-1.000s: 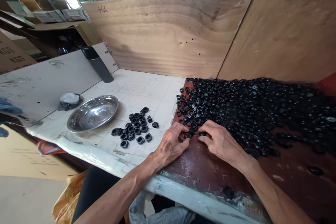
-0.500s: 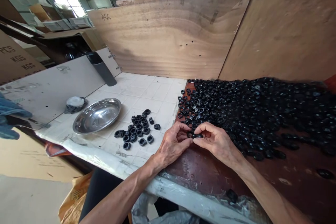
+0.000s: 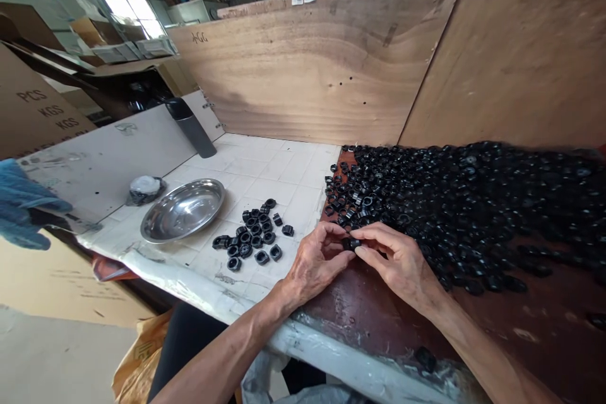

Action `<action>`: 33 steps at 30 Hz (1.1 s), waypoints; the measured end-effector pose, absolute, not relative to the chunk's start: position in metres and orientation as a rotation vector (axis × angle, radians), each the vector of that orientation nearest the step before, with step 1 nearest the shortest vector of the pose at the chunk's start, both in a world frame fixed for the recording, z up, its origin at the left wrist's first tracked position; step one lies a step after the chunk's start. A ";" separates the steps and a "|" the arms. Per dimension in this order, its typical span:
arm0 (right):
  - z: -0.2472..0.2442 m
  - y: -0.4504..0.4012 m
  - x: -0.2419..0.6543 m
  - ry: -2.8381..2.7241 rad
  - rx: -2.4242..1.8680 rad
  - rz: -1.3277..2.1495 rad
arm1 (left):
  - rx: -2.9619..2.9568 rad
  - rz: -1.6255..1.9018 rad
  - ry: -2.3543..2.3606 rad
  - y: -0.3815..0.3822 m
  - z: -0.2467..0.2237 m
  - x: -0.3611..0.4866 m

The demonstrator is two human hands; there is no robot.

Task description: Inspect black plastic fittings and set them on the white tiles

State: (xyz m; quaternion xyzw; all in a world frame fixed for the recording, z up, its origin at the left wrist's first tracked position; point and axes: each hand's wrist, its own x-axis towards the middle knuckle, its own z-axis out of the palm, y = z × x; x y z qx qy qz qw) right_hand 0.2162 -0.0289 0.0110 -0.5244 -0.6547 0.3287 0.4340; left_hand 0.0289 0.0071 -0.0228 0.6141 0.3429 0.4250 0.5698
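My left hand (image 3: 318, 260) has its thumb and fingers closed round a small black part (image 3: 351, 243) above the brown board (image 3: 350, 309). From the other side my right hand (image 3: 395, 260) pinches the same part, fingertips nearly touching those of the left. Behind and to the right of both hands spreads a large pile of black ring-shaped parts (image 3: 454, 196). On the white surface (image 3: 279, 167) to the left lies a small group of similar black parts (image 3: 255, 230). Finer detail of the held part is hidden by the fingers.
A shiny metal dish (image 3: 184, 209) sits left of the small group, beside a wrapped roll (image 3: 146, 188). A dark bottle (image 3: 194, 129) leans by the low side board. Tall plywood (image 3: 303, 69) closes off the back. A blue glove (image 3: 28, 202) is at the far left.
The black part between my fingertips now looks upright and joined, where two dark pieces showed side by side before. The view has shifted slightly, moving the scene a little right.
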 end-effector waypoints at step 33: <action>0.000 -0.030 0.216 -2.045 -1.375 0.375 | 2.030 1.363 0.575 0.015 -0.022 0.028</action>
